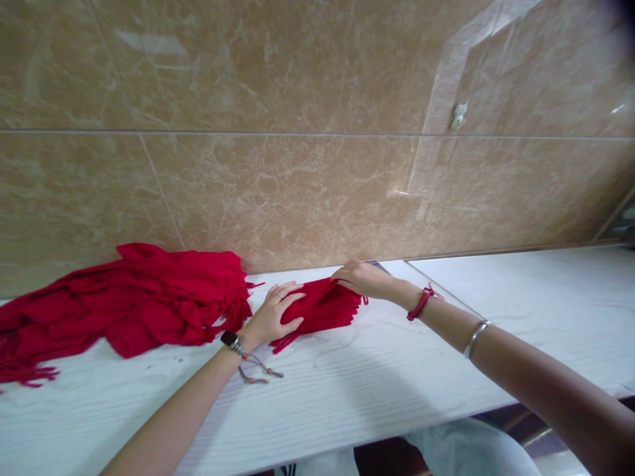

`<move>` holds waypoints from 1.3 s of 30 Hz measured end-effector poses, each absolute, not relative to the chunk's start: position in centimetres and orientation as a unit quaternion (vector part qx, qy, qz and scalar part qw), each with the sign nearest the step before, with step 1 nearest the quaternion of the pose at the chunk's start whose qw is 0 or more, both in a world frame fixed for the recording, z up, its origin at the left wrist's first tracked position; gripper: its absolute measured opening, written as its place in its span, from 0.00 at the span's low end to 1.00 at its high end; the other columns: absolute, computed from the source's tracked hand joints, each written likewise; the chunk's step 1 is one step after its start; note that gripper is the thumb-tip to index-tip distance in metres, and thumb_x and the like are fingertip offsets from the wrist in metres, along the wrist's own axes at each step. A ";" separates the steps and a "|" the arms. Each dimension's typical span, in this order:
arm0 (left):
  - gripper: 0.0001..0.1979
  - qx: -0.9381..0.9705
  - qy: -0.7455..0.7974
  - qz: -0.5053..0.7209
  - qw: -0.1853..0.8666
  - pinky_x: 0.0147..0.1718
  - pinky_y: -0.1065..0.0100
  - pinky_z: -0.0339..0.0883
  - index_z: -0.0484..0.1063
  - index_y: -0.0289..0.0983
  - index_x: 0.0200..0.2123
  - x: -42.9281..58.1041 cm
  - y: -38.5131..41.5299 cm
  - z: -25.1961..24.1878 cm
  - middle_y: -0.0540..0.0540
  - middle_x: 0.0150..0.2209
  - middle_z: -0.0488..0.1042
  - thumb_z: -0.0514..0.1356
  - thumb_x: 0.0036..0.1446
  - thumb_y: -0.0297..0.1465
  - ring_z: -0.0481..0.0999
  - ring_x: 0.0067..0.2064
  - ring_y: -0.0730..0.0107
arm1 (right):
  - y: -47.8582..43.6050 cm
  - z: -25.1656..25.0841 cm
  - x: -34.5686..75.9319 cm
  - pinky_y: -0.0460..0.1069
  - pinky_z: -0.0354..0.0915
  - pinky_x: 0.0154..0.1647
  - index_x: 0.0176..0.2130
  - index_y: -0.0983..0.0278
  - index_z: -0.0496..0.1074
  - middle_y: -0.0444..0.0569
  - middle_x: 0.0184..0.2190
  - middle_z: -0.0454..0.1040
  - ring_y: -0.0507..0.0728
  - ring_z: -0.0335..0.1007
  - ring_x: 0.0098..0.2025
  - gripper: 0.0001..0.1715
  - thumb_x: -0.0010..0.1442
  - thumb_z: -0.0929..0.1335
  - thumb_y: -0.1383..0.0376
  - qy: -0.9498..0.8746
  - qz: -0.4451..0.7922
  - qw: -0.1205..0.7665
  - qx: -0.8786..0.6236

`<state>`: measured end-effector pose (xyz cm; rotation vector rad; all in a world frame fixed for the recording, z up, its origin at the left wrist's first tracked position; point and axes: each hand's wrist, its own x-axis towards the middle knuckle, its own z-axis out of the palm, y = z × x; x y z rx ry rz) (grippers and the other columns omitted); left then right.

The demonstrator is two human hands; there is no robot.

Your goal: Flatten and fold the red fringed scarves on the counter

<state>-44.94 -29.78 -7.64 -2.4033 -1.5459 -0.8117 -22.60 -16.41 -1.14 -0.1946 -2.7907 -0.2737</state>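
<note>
A small folded red cloth (325, 307) with fringed ends lies on the white table (377, 383) near the wall. My left hand (275, 312) lies flat on its left end, fingers stretched out and pressing down. My right hand (360, 277) rests on the cloth's far right corner with the fingers curled over the edge; whether they pinch the fabric is unclear. A watch and a cord are on my left wrist. A red cord bracelet and a silver bangle are on my right arm.
A heap of red fringed scarves (129, 304) lies on the table to the left, reaching past the left edge of view. A glossy brown marble wall (297, 165) rises right behind the table. Light trousers (466, 453) show below the table's front edge.
</note>
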 end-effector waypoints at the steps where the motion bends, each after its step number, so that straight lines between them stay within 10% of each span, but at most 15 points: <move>1: 0.21 -0.804 -0.519 -0.279 0.084 0.58 0.53 0.47 0.63 0.38 0.51 -45.0 -29.7 -7.7 0.41 0.56 0.60 0.55 0.54 0.35 0.55 0.59 0.58 | -16.4 -1.0 -22.7 0.49 0.63 0.40 0.39 0.68 0.72 0.52 0.33 0.76 0.55 0.70 0.36 0.13 0.61 0.59 0.69 -0.976 -0.102 0.176 -0.077; 16: 0.19 -0.732 -0.521 -0.438 -0.048 0.56 0.59 0.54 0.65 0.36 0.50 -45.5 -29.3 -7.5 0.44 0.52 0.67 0.43 0.60 0.33 0.63 0.56 0.64 | -16.3 -1.2 -23.9 0.47 0.64 0.42 0.43 0.66 0.71 0.52 0.39 0.75 0.55 0.70 0.40 0.17 0.54 0.62 0.75 -0.990 -0.017 0.108 -0.088; 29: 0.39 -0.745 -0.545 -0.382 0.036 0.59 0.53 0.45 0.44 0.38 0.60 -45.1 -29.1 -8.3 0.37 0.63 0.41 0.60 0.50 0.38 0.43 0.63 0.56 | -14.4 4.0 -20.0 0.50 0.63 0.44 0.42 0.65 0.71 0.50 0.37 0.75 0.54 0.69 0.40 0.20 0.55 0.58 0.76 -0.969 -0.117 0.210 -0.051; 39: 0.39 -0.779 -0.574 -0.250 -0.030 0.58 0.59 0.49 0.47 0.37 0.60 -45.2 -28.9 -8.2 0.39 0.60 0.53 0.60 0.49 0.41 0.54 0.60 0.59 | -13.5 0.8 -15.3 0.50 0.65 0.43 0.42 0.66 0.71 0.52 0.40 0.75 0.55 0.71 0.41 0.17 0.58 0.59 0.75 -0.961 -0.163 0.214 -0.070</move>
